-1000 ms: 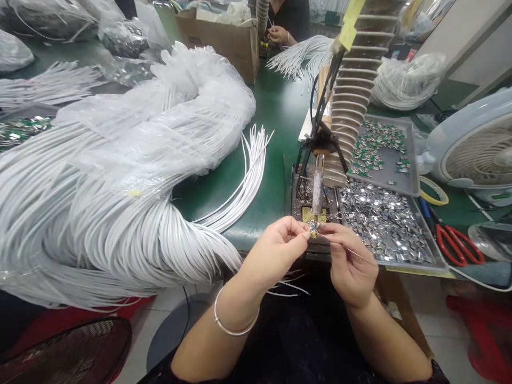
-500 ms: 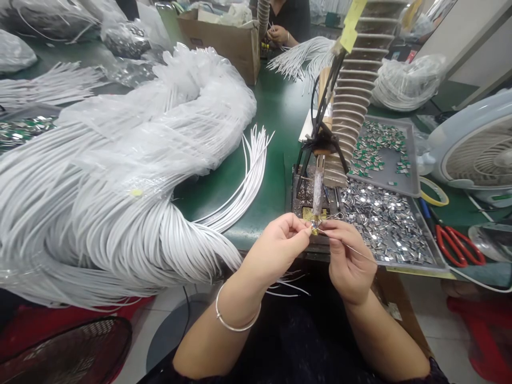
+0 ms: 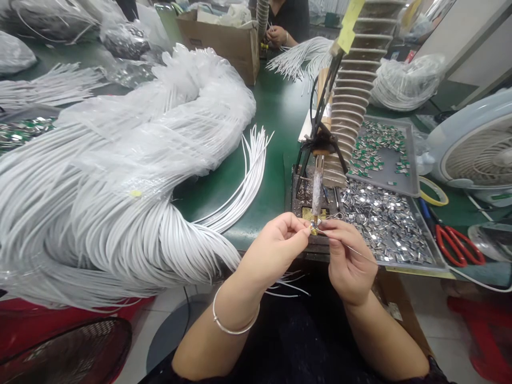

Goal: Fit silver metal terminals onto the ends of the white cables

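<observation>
My left hand pinches a small metal connector just under the tip of a soldering iron that hangs fixed in a black stand. My right hand is pinched on a thin solder wire, whose end meets the connector at the iron's tip. Both hands hover at the front edge of the green table, almost touching each other. A silver bangle circles my left wrist.
A huge bundle of white cables in clear plastic fills the left. Grey trays of metal shells and green boards lie right, by red scissors and a fan. Another person's hands work beyond a cardboard box.
Both hands have lifted slightly toward the iron's tip; otherwise the scene holds still.
</observation>
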`<action>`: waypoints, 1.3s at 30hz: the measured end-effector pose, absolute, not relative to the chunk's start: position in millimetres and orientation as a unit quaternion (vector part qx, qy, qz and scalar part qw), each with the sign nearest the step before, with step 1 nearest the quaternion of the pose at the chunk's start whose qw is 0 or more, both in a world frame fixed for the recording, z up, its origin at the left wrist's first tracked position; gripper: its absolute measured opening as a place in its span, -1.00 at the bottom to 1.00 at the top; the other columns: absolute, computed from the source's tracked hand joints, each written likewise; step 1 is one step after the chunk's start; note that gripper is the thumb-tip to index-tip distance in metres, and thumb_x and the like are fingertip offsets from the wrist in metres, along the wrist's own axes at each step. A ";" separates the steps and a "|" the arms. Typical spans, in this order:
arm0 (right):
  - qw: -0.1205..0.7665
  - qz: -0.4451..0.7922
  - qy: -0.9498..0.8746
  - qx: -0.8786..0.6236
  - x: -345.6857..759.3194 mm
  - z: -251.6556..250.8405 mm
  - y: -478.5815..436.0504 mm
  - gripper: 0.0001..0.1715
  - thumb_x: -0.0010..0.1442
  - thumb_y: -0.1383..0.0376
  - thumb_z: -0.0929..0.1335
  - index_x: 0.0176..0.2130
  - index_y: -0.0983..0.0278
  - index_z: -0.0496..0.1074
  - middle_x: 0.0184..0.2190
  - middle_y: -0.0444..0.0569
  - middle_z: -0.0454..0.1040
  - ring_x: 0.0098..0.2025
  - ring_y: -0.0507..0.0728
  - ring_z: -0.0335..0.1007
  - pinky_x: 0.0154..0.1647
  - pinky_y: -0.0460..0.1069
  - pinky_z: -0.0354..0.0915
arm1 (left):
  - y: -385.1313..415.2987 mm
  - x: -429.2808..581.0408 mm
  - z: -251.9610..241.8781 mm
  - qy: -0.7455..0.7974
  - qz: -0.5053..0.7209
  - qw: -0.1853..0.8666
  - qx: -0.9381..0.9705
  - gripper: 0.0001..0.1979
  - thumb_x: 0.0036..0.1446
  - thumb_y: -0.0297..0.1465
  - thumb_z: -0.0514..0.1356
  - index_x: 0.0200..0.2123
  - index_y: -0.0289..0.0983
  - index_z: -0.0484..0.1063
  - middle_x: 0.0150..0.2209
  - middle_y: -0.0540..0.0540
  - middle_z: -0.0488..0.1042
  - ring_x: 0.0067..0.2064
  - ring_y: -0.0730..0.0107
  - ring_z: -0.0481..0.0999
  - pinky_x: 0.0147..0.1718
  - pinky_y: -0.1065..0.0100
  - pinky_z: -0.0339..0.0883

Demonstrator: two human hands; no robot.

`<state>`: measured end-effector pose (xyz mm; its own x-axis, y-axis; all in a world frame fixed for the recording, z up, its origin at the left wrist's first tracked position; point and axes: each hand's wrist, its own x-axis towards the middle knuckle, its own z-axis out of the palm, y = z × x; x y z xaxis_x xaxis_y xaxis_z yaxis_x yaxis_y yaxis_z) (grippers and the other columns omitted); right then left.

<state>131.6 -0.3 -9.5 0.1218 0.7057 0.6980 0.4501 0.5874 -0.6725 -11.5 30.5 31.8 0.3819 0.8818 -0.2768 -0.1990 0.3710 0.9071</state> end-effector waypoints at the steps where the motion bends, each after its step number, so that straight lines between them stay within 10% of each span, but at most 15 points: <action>1: 0.603 0.106 -0.655 -0.442 131.4 -9.3 -0.3 -0.71 0.14 0.50 0.28 -0.20 0.19 0.44 -0.23 -0.03 0.50 -0.18 0.10 0.45 -0.16 0.08 0.40 | 30.3 -11.7 32.1 0.411 0.375 0.718 0.418 -0.84 0.04 -0.41 0.18 -0.51 -0.29 0.24 -0.33 0.02 0.39 -0.41 0.59 0.31 -0.41 0.46 0.19; 39: 0.576 0.038 -0.677 -0.457 130.3 -10.3 -0.3 -0.73 0.14 0.49 0.28 -0.20 0.20 0.43 -0.30 -0.01 0.47 -0.24 0.10 0.43 -0.26 0.09 0.43 | 25.8 -7.6 21.7 0.415 0.394 0.685 0.450 -0.87 0.05 -0.40 0.16 -0.50 -0.28 0.27 -0.25 0.00 0.36 -0.27 0.50 0.33 -0.23 0.42 0.21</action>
<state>130.3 -0.3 -10.3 0.0806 0.6622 0.7450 0.5752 0.5795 -0.5773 -7.6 25.8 21.7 0.3453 0.9136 -0.2145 -0.1657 0.2843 0.9443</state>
